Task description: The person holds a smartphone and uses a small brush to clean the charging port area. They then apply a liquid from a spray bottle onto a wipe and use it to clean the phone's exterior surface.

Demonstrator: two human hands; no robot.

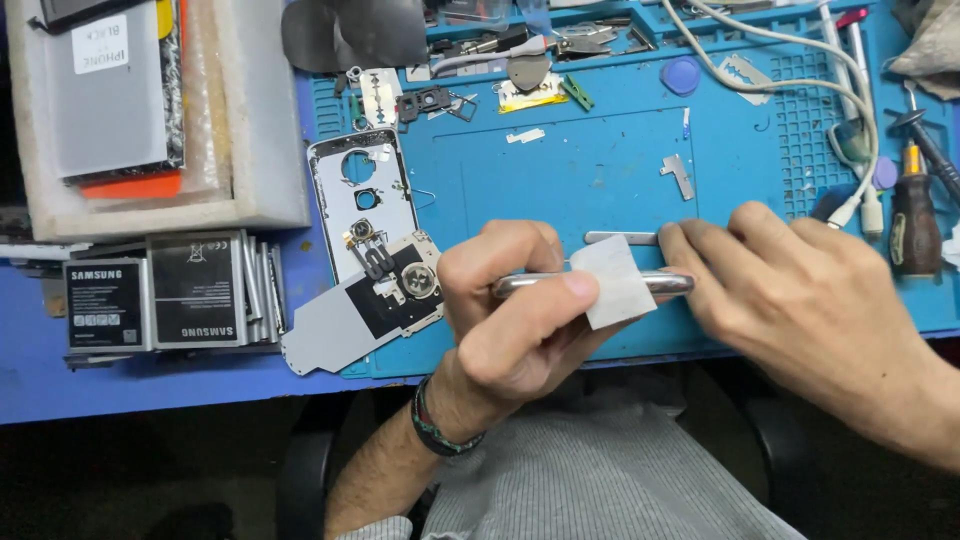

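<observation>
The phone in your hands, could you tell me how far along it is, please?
Done: the back cover and inner plate lie removed on the blue mat. In hand: left hand grips the phone edge-on, with a white square against it; right hand steadies its end. Left: those parts are not yet refitted.

Blue mat point(600, 170), silver phone point(530, 285) (white square point(615, 280) atop)

The phone point(590, 284) is thin and silver. It is held on its edge, lying sideways above the front of the blue mat point(600, 170). A small white square of paper point(615, 280) rests against its middle, tilted a little. Both ends of the phone are hidden by fingers.
</observation>
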